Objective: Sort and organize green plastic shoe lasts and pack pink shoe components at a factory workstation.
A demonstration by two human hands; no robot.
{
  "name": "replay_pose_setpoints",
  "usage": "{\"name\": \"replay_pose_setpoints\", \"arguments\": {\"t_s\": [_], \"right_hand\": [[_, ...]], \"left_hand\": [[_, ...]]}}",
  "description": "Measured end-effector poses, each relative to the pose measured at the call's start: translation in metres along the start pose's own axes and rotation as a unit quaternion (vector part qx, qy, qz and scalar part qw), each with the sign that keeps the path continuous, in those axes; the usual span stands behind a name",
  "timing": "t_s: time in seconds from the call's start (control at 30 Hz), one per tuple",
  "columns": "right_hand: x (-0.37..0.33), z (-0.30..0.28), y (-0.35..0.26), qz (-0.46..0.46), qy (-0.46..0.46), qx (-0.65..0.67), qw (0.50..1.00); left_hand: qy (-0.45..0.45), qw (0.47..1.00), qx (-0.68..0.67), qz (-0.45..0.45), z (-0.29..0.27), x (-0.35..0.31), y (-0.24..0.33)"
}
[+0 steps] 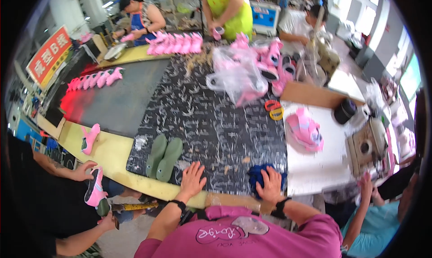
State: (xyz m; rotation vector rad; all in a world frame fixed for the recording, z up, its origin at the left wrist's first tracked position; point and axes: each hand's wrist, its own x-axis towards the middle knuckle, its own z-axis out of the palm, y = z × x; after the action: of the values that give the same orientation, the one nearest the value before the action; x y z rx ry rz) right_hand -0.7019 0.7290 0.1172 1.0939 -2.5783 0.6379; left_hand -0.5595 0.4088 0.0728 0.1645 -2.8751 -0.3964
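My left hand point(193, 180) lies on the near edge of the dark, scuffed tabletop point(220, 141), fingers spread and holding nothing. Just to its left, two olive-green foot-shaped shoe forms point(164, 158) lie side by side. A bunched dark blue cloth point(280, 173) is under my right hand point(271, 184). The fingers of that hand are stretched out over the cloth; part of the cloth is hidden beneath them. Dark bands circle both my wrists.
Scissors point(274, 109), a plastic bag point(238, 78) and pink shoes point(272, 55) lie farther back. A pink shoe bundle point(305, 130) and a sewing machine point(369, 145) stand right. A conveyor point(128, 96) runs left. At left, a co-worker holds a pink shoe point(95, 192) and hammer point(135, 206).
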Motion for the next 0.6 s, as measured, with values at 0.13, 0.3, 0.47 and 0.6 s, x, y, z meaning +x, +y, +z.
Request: {"name": "replay_pose_setpoints", "arguments": {"t_s": [0.13,0.3,0.47,0.6], "right_hand": [[-0.012,0.004,0.002,-0.009,-0.02,-0.007,1.0],[-0.017,0.005,0.005,-0.004,-0.017,-0.017,1.0],[-0.011,0.001,0.005,-0.016,-0.023,-0.009,1.0],[-0.003,0.002,0.003,-0.006,-0.034,-0.004,0.999]], "left_hand": [[0.001,1.0,0.017,0.006,0.003,-0.008,0.002],[-0.006,1.0,0.015,0.009,-0.001,-0.006,0.007],[-0.014,1.0,0.008,-0.01,-0.002,-0.007,0.009],[-0.023,1.0,0.011,-0.012,0.0,-0.001,0.003]]}}
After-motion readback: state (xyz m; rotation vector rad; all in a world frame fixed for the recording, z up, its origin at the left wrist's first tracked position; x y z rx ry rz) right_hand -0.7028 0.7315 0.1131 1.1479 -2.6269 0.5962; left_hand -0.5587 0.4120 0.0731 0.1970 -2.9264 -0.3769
